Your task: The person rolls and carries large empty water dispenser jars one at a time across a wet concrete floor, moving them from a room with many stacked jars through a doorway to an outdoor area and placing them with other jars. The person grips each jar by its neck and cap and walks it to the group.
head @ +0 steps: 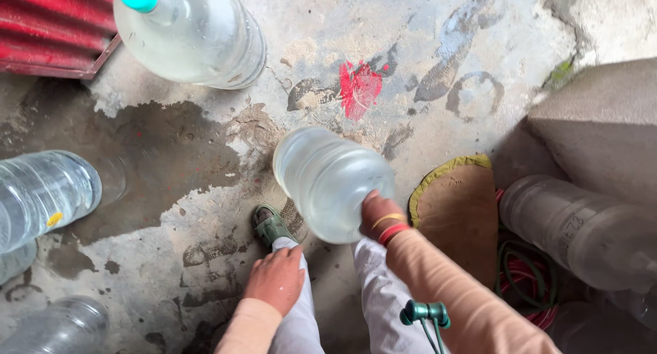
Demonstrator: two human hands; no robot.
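My right hand (378,212) grips the top of a large clear water jar (328,179) and holds it tilted above the wet concrete floor, its base pointing up and left. The wrist wears a gold and a red bangle. My left hand (276,279) rests on my left knee, fingers curled loosely, holding nothing. Below it my green sandal (269,225) shows on the floor, and my legs are in white trousers.
Another large jar with a teal cap (191,32) stands at the top. More clear jars lie at the left (41,193), bottom left (58,326) and right (582,227). A red corrugated sheet (51,25), a round brown mat (457,207), a concrete block (602,125) and coiled hoses (527,279) surround me.
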